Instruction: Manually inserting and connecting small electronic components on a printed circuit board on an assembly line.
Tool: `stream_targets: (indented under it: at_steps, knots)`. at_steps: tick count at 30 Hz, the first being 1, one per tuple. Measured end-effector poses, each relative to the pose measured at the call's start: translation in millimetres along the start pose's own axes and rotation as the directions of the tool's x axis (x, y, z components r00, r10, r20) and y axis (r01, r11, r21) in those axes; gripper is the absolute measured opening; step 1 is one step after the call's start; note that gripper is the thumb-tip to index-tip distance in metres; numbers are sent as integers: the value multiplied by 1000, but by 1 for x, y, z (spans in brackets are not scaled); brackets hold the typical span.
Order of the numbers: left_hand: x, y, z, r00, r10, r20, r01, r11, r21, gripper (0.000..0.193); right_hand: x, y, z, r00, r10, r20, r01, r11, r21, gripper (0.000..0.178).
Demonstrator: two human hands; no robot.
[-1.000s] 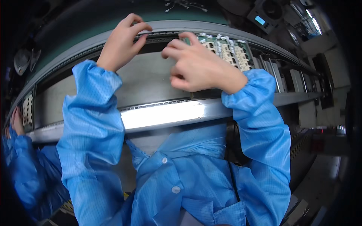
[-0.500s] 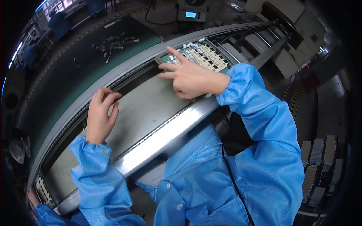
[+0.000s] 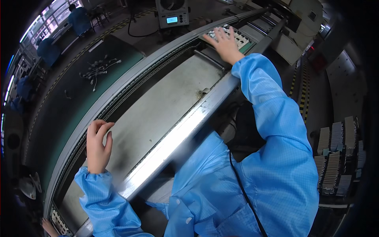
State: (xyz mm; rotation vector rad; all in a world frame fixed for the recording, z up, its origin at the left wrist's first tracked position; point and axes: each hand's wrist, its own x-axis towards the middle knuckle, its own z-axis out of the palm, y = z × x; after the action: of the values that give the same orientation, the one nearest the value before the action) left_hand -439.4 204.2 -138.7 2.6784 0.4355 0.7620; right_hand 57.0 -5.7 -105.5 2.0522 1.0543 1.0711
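Note:
At the far right end of the conveyor, my right hand (image 3: pixel 227 46) is spread out over a green circuit board with cream connectors (image 3: pixel 242 38). The palm and fingers cover part of the board, and nothing is gripped. My left hand (image 3: pixel 98 148) hovers by the conveyor's far rail (image 3: pixel 118 87), its fingers loosely bent and the thumb apart from them. No object shows between those fingers. Between the hands runs the conveyor's pale inner surface (image 3: pixel 158 106).
A bright metal rail (image 3: pixel 158 164) borders my side. Loose white-ended cables (image 3: pixel 96 71) lie on the green mat beyond. Lower left, another person's hand (image 3: pixel 49 228) is beside a second board (image 3: pixel 59 222). A device with a lit screen (image 3: pixel 172 17) stands at the back; stacked parts (image 3: pixel 335 154) sit right.
The board has shifted away toward the conveyor's far right end, and my right hand has moved with it, fingers now spread over it. My left hand stays by the far rail. The view has shifted too.

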Motion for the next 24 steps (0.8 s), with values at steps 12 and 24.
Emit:
stream_targets:
  at_steps: [12,24]
  knots:
    - [71,-9,29,971,-210,-118,221,971,89,31,46,163,307,799,595,85,-571,795,-203,47]
    - [30,-96,-17,807,-411,-423,509,848,148,25,81,261,447,761,640,109,-511,694,-507,59]
